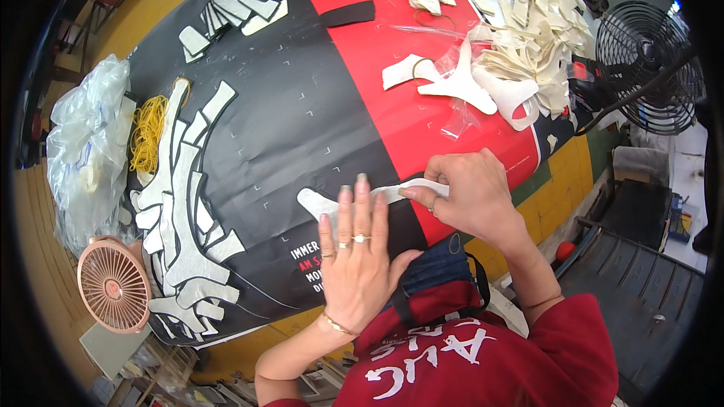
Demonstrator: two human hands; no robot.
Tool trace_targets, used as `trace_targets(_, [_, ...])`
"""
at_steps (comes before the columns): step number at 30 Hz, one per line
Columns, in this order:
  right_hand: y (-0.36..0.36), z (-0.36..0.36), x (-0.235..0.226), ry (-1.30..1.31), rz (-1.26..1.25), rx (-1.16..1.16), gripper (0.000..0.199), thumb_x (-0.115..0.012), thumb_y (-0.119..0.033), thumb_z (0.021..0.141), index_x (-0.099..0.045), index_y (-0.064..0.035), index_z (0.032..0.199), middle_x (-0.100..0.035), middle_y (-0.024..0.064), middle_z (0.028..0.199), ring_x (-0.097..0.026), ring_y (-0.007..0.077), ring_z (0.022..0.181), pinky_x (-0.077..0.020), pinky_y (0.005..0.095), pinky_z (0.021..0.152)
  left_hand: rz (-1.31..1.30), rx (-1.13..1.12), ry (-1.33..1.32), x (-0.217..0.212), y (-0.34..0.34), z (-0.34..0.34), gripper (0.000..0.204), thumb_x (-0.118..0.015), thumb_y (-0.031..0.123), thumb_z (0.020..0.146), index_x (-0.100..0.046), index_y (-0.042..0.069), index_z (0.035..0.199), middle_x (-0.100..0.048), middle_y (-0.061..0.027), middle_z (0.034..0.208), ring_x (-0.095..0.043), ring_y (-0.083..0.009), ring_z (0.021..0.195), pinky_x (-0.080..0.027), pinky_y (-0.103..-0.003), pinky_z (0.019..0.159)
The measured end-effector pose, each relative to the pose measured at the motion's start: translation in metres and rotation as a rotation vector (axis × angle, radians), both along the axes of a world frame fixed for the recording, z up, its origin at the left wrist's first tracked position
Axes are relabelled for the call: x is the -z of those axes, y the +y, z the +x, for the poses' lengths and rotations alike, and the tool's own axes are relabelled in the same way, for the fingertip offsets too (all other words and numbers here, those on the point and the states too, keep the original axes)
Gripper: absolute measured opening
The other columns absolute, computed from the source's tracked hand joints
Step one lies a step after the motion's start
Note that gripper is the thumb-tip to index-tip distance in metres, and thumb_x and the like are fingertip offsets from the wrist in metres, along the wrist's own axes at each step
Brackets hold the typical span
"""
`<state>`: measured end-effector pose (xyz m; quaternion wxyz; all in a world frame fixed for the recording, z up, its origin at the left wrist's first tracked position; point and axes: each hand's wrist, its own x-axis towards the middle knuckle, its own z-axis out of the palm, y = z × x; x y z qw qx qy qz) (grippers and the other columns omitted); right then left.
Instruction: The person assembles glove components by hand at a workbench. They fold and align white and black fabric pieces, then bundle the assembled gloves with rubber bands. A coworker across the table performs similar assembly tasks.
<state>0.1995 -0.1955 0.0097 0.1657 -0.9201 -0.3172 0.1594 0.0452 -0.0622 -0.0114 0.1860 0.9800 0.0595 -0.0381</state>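
Observation:
A white, felt-like cut piece (310, 200) with a forked left end lies on the black part of the table cover, near its front edge. My left hand (354, 256) rests flat across it, fingers stretched out and spread, hiding its middle. At the piece's right end, my right hand (469, 190) pinches it between thumb and fingers. A dark edge shows along the upper side of the piece near that pinch. What lies under my left palm is hidden.
Stacked white pieces with dark backing (185, 203) line the left side, beside yellow rubber bands (148, 136), a plastic bag (90, 151) and a pink fan (113, 284). Cream pieces (528, 45) heap at the far right, near loose white pieces (464, 83) and a black fan (646, 60).

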Motion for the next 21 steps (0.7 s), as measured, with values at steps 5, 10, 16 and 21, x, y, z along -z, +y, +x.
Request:
trace_targets(5, [-0.016, -0.007, 0.002, 0.057, 0.155, 0.249, 0.036, -0.084, -0.036, 0.078, -0.07, -0.0023, 0.081, -0.061, 0.0075, 0.058, -0.059, 0.0173, 0.051, -0.0449, 0.0312, 0.051, -0.137, 0.058, 0.025, 0.017, -0.019, 0.013, 0.097, -0.064, 0.057, 0.085, -0.029, -0.004, 0.152, -0.024, -0.0215, 0.161, -0.021, -0.0351, 0.15, -0.01, -0.05, 0.121])
trace_targets(10, [-0.028, -0.007, 0.004, 0.303, 0.247, 0.421, 0.032, -0.08, -0.033, 0.083, -0.069, -0.003, 0.081, -0.065, 0.0066, 0.06, -0.065, 0.0174, 0.054, -0.0471, 0.0309, 0.05, -0.051, 0.034, 0.063, 0.022, -0.023, 0.011, 0.095, -0.059, 0.062, 0.086, -0.031, 0.0, 0.153, -0.025, -0.017, 0.162, -0.022, -0.0296, 0.151, -0.009, -0.048, 0.122])
trace_targets(16, [-0.027, -0.012, 0.011, 0.25, 0.361, 0.499, 0.026, -0.081, -0.024, 0.083, -0.067, -0.0021, 0.08, -0.061, 0.0035, 0.059, -0.057, 0.0119, 0.05, -0.0437, 0.0268, 0.049, -0.029, 0.031, 0.067, 0.019, -0.024, 0.012, 0.097, -0.059, 0.063, 0.086, -0.029, 0.001, 0.154, -0.026, -0.0173, 0.162, -0.022, -0.0306, 0.151, -0.008, -0.049, 0.122])
trace_targets(21, [-0.025, -0.013, 0.015, 0.122, 0.341, 0.456, 0.024, -0.082, -0.019, 0.082, -0.066, -0.0014, 0.078, -0.056, 0.0009, 0.055, -0.049, 0.0058, 0.048, -0.0382, 0.0232, 0.046, -0.023, 0.031, 0.073, 0.02, -0.025, 0.012, 0.097, -0.059, 0.063, 0.086, -0.029, 0.001, 0.154, -0.026, -0.0175, 0.161, -0.021, -0.0309, 0.151, -0.007, -0.049, 0.122])
